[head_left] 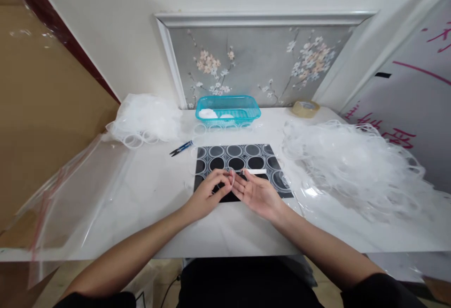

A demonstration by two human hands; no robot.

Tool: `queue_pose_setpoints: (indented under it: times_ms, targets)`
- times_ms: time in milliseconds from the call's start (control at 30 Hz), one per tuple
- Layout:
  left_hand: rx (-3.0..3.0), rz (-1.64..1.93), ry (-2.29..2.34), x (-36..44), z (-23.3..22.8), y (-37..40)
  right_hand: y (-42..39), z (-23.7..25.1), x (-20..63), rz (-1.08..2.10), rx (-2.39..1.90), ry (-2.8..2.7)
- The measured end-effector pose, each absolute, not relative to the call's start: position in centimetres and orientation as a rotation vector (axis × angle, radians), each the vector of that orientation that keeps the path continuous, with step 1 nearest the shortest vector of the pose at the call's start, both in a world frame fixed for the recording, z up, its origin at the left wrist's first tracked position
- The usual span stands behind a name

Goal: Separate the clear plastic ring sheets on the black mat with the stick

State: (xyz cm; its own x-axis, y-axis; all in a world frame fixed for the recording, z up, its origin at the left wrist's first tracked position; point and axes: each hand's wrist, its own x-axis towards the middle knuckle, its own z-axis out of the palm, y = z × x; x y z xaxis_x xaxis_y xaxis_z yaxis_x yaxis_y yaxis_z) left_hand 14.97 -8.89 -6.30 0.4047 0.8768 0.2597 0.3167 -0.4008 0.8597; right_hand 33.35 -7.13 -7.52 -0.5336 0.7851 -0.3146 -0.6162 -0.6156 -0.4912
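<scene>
Pinching a small clear ring between your left hand and right hand, both grips closed on it, just above the black circle mat | next move probably needs steady fingertips | ring heap crowds the right, blue basket behind, snips left on the table
</scene>
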Motion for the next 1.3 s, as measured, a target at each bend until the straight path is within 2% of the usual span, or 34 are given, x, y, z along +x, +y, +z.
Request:
queue_pose_setpoints:
  times_ms: [200,333,500,633,1300]
  targets:
    - [1.994,0.873,1.007,14.8,-6.8,-9.5,-6.9,-7.2,34.2,1.961,-0.650,-0.656]
    - [2.128,0.900,1.077,14.6,-7.2,-9.8,-6.2,-6.7,35.9,1.700,-0.687,-0.848]
    - [2.603,0.567,1.021,14.6,-8.4,-10.1,-6.2,-8.1,36.5,1.266,-1.106,-1.534]
    - [2.852,0.439,0.972,15.0,-9.2,-10.3,-6.6,-9.9,35.5,1.018,-1.232,-1.771]
    - [2.987,0.458,0.867,15.1,-9.3,-10.3,-6.9,-10.8,35.5,0.906,-1.294,-1.806]
